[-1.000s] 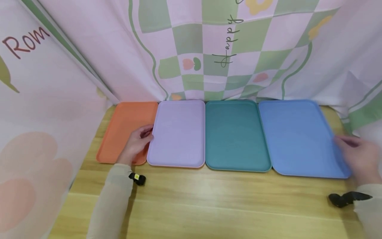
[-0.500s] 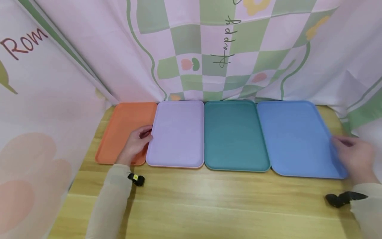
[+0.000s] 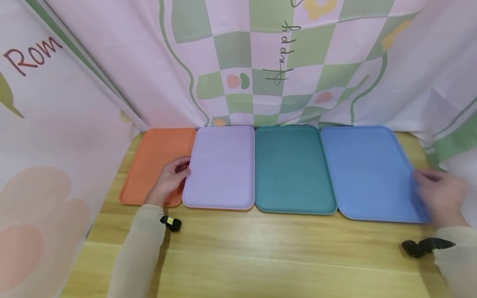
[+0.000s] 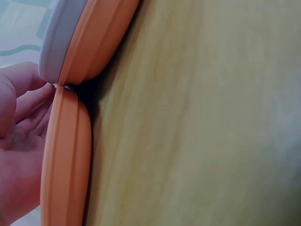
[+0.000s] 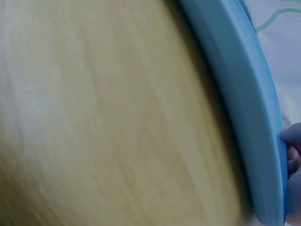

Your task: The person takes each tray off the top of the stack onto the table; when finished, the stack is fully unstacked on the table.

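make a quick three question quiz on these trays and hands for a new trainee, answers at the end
1. Multiple choice: which colour of tray lies between the lilac tray and the blue tray in the head view? a) yellow b) teal c) red
2. True or false: the left wrist view shows orange tray rim directly beneath the lilac one.
3. Short answer: in the head view, which edge of the blue tray is the right hand at?

Key: 1. b, the teal tray; 2. true; 3. its right edge.
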Motion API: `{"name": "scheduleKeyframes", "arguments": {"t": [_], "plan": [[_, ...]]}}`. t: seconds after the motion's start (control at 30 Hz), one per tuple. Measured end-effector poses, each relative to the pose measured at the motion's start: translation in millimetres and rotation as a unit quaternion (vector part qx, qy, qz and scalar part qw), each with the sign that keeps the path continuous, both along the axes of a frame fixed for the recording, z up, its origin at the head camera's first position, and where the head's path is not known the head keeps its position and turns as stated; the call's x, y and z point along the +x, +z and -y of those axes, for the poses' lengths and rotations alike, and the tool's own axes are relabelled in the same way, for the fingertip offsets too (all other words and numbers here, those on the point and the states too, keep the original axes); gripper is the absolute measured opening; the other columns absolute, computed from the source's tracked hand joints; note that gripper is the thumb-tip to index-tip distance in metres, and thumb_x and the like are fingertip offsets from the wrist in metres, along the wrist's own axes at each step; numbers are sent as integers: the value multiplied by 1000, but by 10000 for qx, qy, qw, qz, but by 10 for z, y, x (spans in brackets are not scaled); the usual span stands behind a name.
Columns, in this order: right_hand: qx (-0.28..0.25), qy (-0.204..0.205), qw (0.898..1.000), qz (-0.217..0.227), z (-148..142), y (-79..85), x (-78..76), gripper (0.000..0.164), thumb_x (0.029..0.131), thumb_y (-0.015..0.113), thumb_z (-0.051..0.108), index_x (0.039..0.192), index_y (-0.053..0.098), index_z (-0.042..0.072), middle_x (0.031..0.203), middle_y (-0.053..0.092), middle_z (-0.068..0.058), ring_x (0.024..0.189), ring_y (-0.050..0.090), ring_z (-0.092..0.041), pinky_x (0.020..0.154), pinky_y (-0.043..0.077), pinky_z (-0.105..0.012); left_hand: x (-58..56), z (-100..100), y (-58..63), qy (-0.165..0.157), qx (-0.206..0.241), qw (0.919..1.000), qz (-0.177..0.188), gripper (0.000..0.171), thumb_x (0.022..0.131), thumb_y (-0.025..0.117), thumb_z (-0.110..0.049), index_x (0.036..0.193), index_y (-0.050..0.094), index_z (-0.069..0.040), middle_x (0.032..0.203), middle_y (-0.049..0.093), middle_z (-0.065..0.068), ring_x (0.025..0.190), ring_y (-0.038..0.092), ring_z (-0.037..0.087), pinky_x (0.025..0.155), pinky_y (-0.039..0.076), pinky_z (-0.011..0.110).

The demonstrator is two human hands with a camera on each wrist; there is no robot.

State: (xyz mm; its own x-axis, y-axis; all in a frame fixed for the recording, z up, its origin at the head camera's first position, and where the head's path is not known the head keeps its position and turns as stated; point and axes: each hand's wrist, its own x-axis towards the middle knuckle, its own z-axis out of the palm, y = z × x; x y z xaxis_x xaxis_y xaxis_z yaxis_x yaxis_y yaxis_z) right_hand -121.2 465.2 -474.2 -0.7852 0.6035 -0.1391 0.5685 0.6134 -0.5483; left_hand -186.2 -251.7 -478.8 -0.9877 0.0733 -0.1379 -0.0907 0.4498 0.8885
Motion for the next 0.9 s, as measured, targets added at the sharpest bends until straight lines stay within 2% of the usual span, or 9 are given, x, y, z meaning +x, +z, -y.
{"name": "scheduleKeyframes", "arguments": {"t": [0.3,0.4,0.53,0.7,0.83,0.9], "plan": [[-299,-246,9992,137,49,57,4,58,108,51,37,150,60,-3,53,30,44,54,40,14,48,44,-18,1,-25,17,54,17,10000,48,47,106,59,0,154,56,1,158,57,22,149,51,37,127,43,52],[-366,-301,9987,181,79,80,0,57,109,51,36,152,58,-1,54,29,43,50,42,13,46,46,-19,-2,-18,14,64,86,9999,42,48,106,58,0,154,55,2,159,55,23,150,50,38,128,42,52],[-332,-261,9988,244,84,77,-6,57,109,50,37,152,58,-1,55,27,45,57,38,16,51,43,-17,-2,-10,20,47,150,9999,-3,48,106,59,0,154,55,3,159,55,24,150,50,38,128,42,52],[-60,-171,9995,266,74,64,-23,56,108,51,35,149,61,-1,59,30,42,71,38,10,60,39,-19,-10,-2,10,35,120,9999,-6,47,106,59,0,153,56,2,159,56,23,150,51,37,127,42,51],[13,-219,9996,178,77,48,-26,54,107,52,34,148,62,0,55,28,46,71,35,13,59,37,-17,-18,3,-2,48,21,10000,27,47,107,59,-2,154,57,-1,159,56,20,151,50,36,128,42,51],[14,-233,9995,192,82,48,-25,55,107,51,35,148,62,0,53,22,50,69,31,16,59,37,-16,-22,3,-5,46,2,10000,9,47,107,59,-2,154,56,0,159,56,21,151,50,36,128,41,51]]}}
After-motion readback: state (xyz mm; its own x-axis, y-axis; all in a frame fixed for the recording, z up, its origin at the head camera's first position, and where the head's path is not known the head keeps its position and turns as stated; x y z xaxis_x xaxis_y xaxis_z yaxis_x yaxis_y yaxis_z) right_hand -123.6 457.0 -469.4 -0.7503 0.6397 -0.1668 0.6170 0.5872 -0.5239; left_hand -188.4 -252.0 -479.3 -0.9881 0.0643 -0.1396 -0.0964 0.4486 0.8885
